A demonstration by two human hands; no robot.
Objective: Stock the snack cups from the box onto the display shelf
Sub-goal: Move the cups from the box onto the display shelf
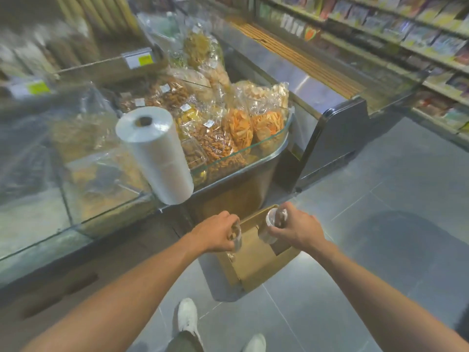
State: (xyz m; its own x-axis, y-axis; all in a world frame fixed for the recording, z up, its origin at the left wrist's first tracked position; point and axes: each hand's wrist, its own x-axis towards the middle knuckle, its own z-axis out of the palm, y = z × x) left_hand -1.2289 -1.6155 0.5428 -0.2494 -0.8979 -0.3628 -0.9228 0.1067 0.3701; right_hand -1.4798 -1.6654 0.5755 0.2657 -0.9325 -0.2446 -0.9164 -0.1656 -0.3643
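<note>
A brown cardboard box (256, 260) stands open on the grey floor, below the end of the glass display counter (276, 146). My left hand (218, 232) grips a clear snack cup (237, 237) filled with light brown pieces, held just above the box's left side. My right hand (297, 227) grips a second clear cup (272, 222) with a lid, tilted on its side over the box's far corner. The inside of the box is mostly hidden by its flaps and by my hands.
A roll of clear plastic bags (156, 153) lies on the counter's glass edge. Bags of fried snacks (236, 125) fill the counter's end bin. Stocked shelves (416, 39) run along the right. My white shoes (189, 317) are on the floor tiles.
</note>
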